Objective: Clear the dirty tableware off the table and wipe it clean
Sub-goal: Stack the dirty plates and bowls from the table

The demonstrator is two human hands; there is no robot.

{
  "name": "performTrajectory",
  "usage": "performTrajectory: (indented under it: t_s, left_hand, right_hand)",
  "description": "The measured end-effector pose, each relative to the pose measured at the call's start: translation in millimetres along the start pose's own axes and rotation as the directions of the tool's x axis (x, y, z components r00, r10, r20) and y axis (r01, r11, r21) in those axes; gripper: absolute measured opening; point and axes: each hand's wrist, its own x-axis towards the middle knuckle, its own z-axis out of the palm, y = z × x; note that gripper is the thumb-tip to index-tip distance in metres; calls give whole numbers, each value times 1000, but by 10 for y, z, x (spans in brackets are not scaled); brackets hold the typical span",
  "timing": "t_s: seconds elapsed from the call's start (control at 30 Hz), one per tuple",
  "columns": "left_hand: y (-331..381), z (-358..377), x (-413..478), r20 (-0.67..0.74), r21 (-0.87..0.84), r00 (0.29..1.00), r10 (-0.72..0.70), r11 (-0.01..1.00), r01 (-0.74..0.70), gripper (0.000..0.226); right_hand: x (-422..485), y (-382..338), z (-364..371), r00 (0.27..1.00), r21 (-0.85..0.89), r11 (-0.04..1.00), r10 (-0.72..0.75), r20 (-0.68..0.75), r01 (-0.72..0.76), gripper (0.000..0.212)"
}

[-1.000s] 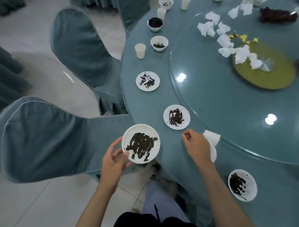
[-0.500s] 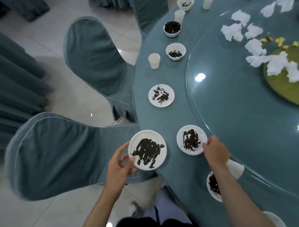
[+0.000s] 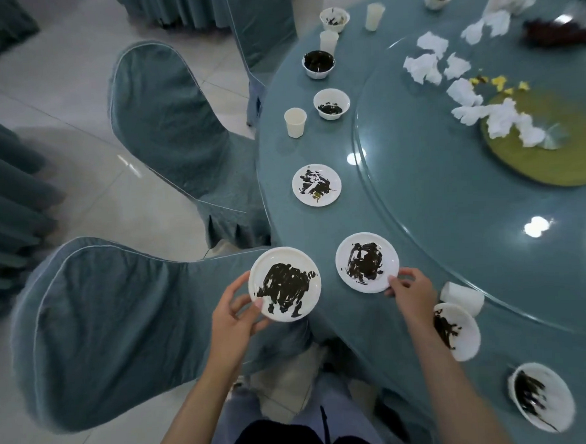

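Note:
My left hand (image 3: 233, 316) holds a white plate (image 3: 284, 284) smeared with dark sauce, just off the edge of the round teal table (image 3: 318, 227). My right hand (image 3: 410, 292) pinches the near rim of a second dirty plate (image 3: 367, 262) that lies on the table. A third dirty plate (image 3: 316, 184) lies farther along the edge. Two more smeared dishes (image 3: 464, 331) (image 3: 541, 395) sit by my right forearm, next to a tipped paper cup (image 3: 462, 297).
Dirty bowls (image 3: 331, 103) (image 3: 318, 63) (image 3: 334, 18) and paper cups (image 3: 295, 121) (image 3: 374, 16) line the far edge. Crumpled napkins (image 3: 426, 66) and a green mat (image 3: 550, 150) lie on the glass turntable (image 3: 451, 198). Covered chairs (image 3: 115, 327) (image 3: 166, 126) stand at left.
My right hand moved from the fallen cup to the second plate and took hold of its rim. My left hand kept its plate. The view shifted along the table.

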Motion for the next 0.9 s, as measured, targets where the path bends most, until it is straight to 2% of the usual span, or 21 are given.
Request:
performTrajectory:
  t_s: [0.13,0.33,0.57,0.77,0.9]
  left_hand:
    - [102,-358,116,119,20,993,2,1000,-4,51]
    - [159,-832,74,240,28,971,-14,1000,8,52]
    - [120,-889,-126,305,-33,950,-71,996,85,52]
    - [125,-978,-413,303,27,952,-40,999,34,52]
    - [149,-1137,-602,285,59,958,-25,998,9,52]
  right_hand:
    - [-753,-160,87,999,269,963,27,-21,-20,13]
    - [-1812,-375,390,997,450,892,56,-44,-30,12]
    - [-2355,-359,598,996,430,903,20,-81,17,15]
    - [-2592,-230,745,988,354,925,-97,-123,135,13]
    - [-2757,-161,867,988,417,896,-137,-66,152,16]
